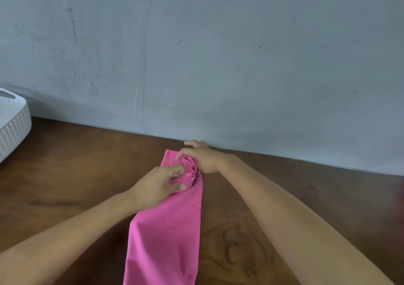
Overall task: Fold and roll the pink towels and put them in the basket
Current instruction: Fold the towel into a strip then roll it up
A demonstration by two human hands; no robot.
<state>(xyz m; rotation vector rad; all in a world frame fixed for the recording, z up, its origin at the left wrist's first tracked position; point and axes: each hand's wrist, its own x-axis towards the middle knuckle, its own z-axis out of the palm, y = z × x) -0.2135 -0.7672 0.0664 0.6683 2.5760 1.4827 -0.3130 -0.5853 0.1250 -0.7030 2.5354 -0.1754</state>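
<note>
A pink towel [168, 230] lies folded into a long narrow strip on the brown wooden table [76, 175], running from the bottom edge toward the wall. Its far end is wound into a small tight roll [190, 166]. My left hand [156, 186] pinches the roll from the left with curled fingers. My right hand [200, 156] holds the roll from the right and the far side, thumb and fingers curled over it. A white ribbed basket [12, 125] stands at the far left, partly cut off by the frame; its inside is hidden.
A grey plaster wall [218, 55] rises right behind the table's far edge, close to my right hand. Bare wood shows between the towel and the basket. Something dark and blurred sits at the right edge [401, 197].
</note>
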